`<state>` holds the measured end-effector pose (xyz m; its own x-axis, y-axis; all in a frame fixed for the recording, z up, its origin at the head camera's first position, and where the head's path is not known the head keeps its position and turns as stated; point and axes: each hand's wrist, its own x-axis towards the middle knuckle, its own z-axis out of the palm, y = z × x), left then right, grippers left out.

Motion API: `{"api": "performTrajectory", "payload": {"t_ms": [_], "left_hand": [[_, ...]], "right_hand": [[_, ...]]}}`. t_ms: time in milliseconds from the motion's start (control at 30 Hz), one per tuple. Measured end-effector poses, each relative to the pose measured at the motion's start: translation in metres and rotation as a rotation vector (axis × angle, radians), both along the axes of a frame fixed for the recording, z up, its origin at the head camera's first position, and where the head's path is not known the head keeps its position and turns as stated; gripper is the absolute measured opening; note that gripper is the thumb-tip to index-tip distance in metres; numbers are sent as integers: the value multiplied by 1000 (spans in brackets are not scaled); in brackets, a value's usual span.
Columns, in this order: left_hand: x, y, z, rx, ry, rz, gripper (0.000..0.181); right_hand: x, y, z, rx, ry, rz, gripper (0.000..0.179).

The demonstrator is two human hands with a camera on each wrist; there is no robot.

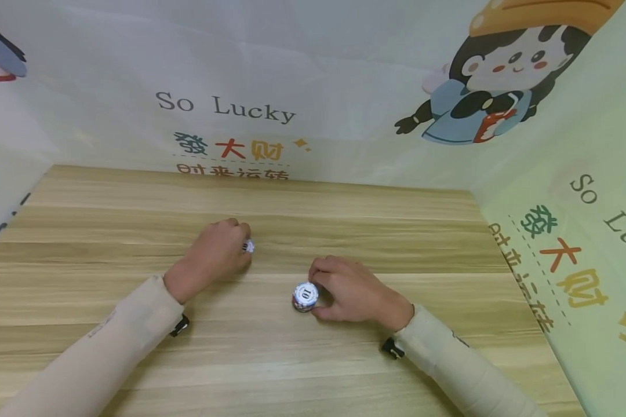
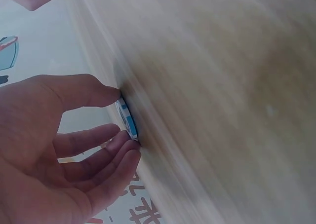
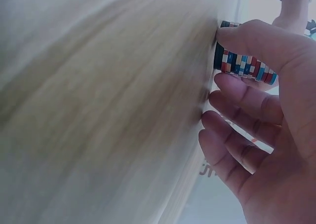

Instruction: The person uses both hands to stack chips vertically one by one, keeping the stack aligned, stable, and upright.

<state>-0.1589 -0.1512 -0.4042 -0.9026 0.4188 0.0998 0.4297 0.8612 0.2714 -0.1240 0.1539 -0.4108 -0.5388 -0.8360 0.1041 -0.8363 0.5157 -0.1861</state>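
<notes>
Near the middle of the wooden table, my left hand (image 1: 214, 253) pinches a single blue-and-white poker chip (image 2: 127, 119) between thumb and fingertips, low at the table surface. Most of that chip is covered by the fingers in the head view. To its right and nearer to me, my right hand (image 1: 350, 292) holds an upright stack of poker chips (image 1: 305, 295) from its right side with thumb and index finger. A white-and-blue chip marked 10 tops the stack. Red, blue, white and dark edges show along the stack in the right wrist view, where the thumb hides part of its base.
The wood-grain table (image 1: 271, 370) is bordered by pale printed cloth walls (image 1: 344, 116) at the back and sides. A black wrist strap buckle (image 1: 179, 325) hangs below the left sleeve, another buckle (image 1: 393, 348) below the right.
</notes>
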Motion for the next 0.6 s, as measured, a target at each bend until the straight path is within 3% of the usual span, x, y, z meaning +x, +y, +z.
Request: {"api": "performTrajectory", "payload": {"t_ms": [333, 600], "left_hand": [[8, 6, 3, 4, 3, -15, 27], [27, 23, 12, 54, 88, -124, 31]], "right_hand": [[5, 6, 3, -19, -34, 1, 39], [8, 8, 6, -28, -77, -25, 41]]}}
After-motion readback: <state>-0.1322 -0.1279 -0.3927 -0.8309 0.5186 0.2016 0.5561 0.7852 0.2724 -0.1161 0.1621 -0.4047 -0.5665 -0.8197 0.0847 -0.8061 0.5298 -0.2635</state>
